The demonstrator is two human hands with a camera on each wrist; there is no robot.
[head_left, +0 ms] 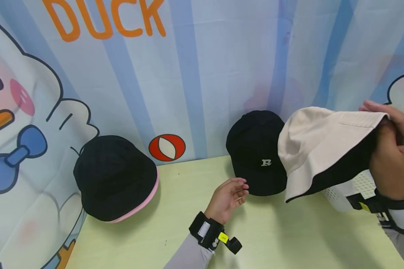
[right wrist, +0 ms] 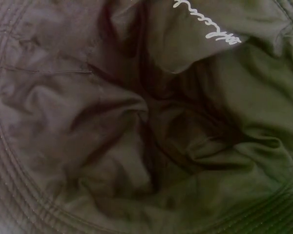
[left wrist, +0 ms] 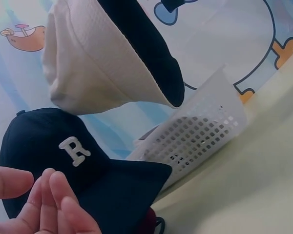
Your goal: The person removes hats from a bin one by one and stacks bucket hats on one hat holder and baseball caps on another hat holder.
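A cream bucket hat [head_left: 320, 138] with a black underside is held up at the right, its brim pinched between the thumb and fingers of my right hand [head_left: 398, 153]. The dark lining [right wrist: 112, 146] with white script fills the right wrist view. Beside the hat a black baseball cap [head_left: 256, 149] with a white letter R stands against the backdrop. My left hand [head_left: 227, 200], fingers loosely bent and holding nothing, is just in front of the cap's brim. In the left wrist view its fingers [left wrist: 63, 204] overlap the cap.
A black bucket hat [head_left: 116, 175] with a pink brim edge sits at the table's left. Behind the raised hat stands a white perforated basket [left wrist: 200, 131]. Something maroon [left wrist: 147, 223] shows under the cap's brim. A printed duck backdrop [head_left: 222, 74] hangs behind the pale table [head_left: 185, 186].
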